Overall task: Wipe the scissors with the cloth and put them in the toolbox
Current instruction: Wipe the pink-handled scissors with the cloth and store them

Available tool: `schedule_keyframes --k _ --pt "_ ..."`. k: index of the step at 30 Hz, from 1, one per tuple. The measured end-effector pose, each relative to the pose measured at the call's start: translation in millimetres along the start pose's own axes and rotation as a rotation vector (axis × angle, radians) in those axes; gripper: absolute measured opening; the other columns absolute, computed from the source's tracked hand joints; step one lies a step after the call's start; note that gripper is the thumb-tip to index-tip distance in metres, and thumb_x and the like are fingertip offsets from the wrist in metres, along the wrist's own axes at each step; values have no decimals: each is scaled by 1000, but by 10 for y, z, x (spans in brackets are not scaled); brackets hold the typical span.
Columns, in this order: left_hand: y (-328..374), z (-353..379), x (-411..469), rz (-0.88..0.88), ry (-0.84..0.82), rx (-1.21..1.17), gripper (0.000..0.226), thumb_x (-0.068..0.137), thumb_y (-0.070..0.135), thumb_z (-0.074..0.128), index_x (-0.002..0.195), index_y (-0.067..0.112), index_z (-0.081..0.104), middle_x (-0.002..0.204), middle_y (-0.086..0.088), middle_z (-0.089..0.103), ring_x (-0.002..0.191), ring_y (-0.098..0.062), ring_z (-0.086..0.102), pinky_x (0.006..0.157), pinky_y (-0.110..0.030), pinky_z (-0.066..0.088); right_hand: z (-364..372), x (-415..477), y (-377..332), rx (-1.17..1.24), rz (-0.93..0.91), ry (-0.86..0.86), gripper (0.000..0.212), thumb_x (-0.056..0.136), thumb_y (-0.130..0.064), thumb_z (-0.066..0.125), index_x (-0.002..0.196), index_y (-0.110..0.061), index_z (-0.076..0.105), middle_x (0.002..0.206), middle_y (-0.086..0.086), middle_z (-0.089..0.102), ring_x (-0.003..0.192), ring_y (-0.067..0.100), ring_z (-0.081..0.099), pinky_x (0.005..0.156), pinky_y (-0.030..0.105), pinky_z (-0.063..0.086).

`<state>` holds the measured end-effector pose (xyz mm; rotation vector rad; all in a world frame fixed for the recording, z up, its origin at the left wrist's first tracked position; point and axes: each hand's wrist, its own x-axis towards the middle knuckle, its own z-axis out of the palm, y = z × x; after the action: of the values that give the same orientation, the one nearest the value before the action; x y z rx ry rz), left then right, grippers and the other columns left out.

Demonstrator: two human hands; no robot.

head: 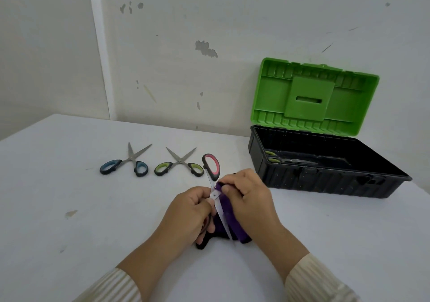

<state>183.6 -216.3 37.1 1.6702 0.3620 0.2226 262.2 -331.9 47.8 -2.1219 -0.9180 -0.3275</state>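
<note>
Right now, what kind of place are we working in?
Probably a bare indoor workroom: a plain white table set against a chipped, scuffed wall, with an open toolbox and blue-handled scissors laid out.

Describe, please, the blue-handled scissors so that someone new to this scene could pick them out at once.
Start at the white table and find the open toolbox with the green lid on its right. Left of it, two pairs of scissors lie open side by side. The blue-handled scissors are the leftmost pair; the neighbouring pair has green handles.
</note>
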Motion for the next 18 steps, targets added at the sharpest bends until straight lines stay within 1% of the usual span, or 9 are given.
schedule_keyframes --k 3,5,6,10,12,13,15,17,18 --pt "10 5 4 -13 0 -2 21 95 8 45 82 4 61 47 -9 59 31 -18 38 35 -18 31 38 -67 -30 -49 -127 8 17 81 -1 58 88 -10 71 83 0 58 78 4 51 73 -6 33" --pt "5 2 2 -17 -7 3 21 94 8 45 82 4 61 47 -8 59 31 -18 37 36 -18 30 31 -47 22 25 -37 -5 18 83 -4 60 90 -16 72 88 2 59 85 -6 51 75 -2 34" --pt "7 -2 1 -17 -16 4 21 94 9 45 81 6 61 47 -8 59 31 -18 37 37 -19 31 5 -4 102 53 25 45 19 83 -6 61 89 -21 72 89 2 60 85 -8 51 76 1 36" --pt "-6 -32 29 -36 -40 -9 24 93 10 48 74 13 63 54 -12 62 38 -23 41 43 -24 33 -272 107 312 197 291 338 31 84 -13 62 77 -43 63 90 -11 62 88 1 57 86 20 44" --pt "-6 -41 52 -47 -36 -22 26 92 11 49 72 16 64 55 -12 64 41 -24 43 46 -27 33 -336 49 247 250 271 416 31 84 -14 61 77 -44 62 89 -18 62 89 0 58 85 19 44" --pt "-5 -38 54 -57 -35 -29 26 92 12 50 74 19 66 54 -11 65 40 -24 43 45 -27 33 -311 9 187 229 212 389 30 84 -14 62 76 -43 63 88 -18 63 89 -2 57 83 15 42" --pt "-5 -21 42 -71 -33 -58 26 94 15 51 80 25 70 52 -8 65 45 -25 47 45 -25 32 -153 -71 82 127 55 192 20 81 -16 61 82 -34 67 84 -14 61 87 -9 53 79 4 37" --pt "-3 -8 30 -68 -28 -96 26 94 14 50 81 24 71 49 -6 62 54 -29 50 45 -24 33 -1 -93 44 43 -49 28 18 80 -18 58 89 -28 70 83 -9 56 85 -14 49 77 1 36" --pt "4 -9 23 -62 -21 -107 27 93 13 51 79 23 72 48 -7 62 54 -30 50 44 -24 34 23 -63 57 52 -54 19 17 80 -18 59 91 -24 71 84 -7 56 84 -14 49 77 0 36"
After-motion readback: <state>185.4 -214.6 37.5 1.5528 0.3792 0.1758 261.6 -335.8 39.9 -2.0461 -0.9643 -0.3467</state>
